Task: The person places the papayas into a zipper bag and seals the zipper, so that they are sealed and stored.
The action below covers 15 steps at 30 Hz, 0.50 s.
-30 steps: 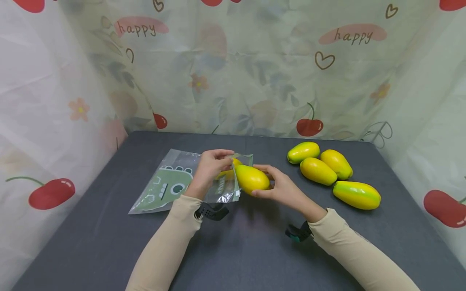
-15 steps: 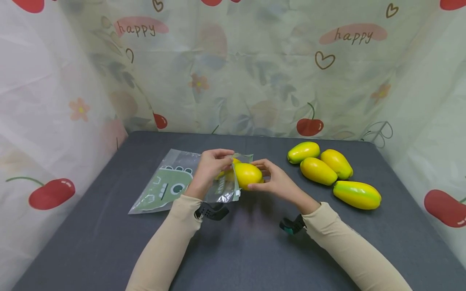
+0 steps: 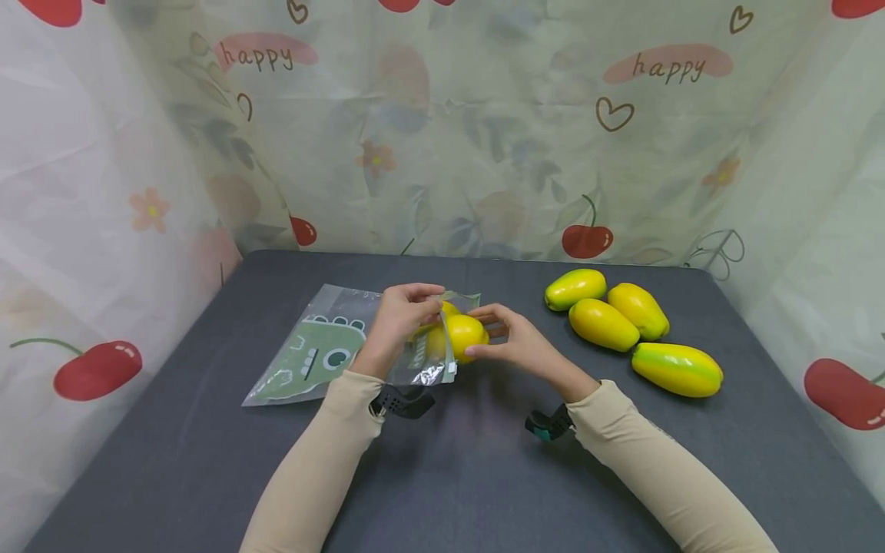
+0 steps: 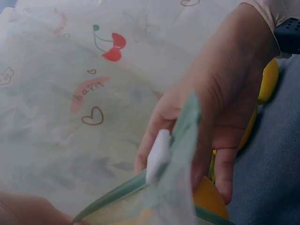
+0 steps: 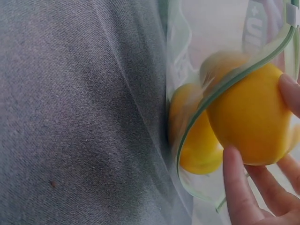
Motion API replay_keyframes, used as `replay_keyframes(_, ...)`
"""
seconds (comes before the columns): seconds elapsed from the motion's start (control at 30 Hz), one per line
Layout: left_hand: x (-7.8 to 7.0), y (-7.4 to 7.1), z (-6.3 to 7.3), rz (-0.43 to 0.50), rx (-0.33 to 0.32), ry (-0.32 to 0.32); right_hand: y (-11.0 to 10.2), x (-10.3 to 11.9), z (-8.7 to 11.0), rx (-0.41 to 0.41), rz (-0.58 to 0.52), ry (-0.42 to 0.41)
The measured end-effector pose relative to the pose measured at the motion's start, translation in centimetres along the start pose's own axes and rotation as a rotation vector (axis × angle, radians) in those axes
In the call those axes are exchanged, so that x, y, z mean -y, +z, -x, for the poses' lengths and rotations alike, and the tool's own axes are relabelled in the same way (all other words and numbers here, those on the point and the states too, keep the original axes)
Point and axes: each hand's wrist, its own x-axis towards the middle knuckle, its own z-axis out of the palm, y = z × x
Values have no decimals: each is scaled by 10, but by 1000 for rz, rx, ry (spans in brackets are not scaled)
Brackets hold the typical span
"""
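Observation:
My left hand (image 3: 399, 322) pinches the upper edge of a clear zip bag (image 3: 304, 361) with a green cartoon print, keeping its mouth apart. With thumb and fingertips, my right hand (image 3: 520, 346) grips a yellow papaya (image 3: 467, 335) that is partly inside the bag's mouth. In the right wrist view the green zip rim (image 5: 192, 119) crosses in front of the held papaya, and another papaya (image 5: 202, 147) lies deeper in the bag. A white zip slider (image 4: 158, 157) sits on the rim, between the hands in the left wrist view.
Several yellow-green papayas lie at the right of the dark table (image 3: 456, 476): a group at the back (image 3: 603, 326) and one nearer (image 3: 677, 370). A printed curtain (image 3: 449, 153) hangs behind the table and along both sides.
My right hand has moved left, pushing the papaya further into the bag's mouth. The left hand and the bag have stayed in place.

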Motion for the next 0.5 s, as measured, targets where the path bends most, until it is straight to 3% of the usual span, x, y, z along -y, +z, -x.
replay_keyframes(0.27, 0, 1, 1, -10, 3, 3, 4, 1, -3, 8, -56, 40)
replay_keyframes(0.5, 0, 2, 1, 6, 17, 14, 6, -1, -4, 55, -45, -18)
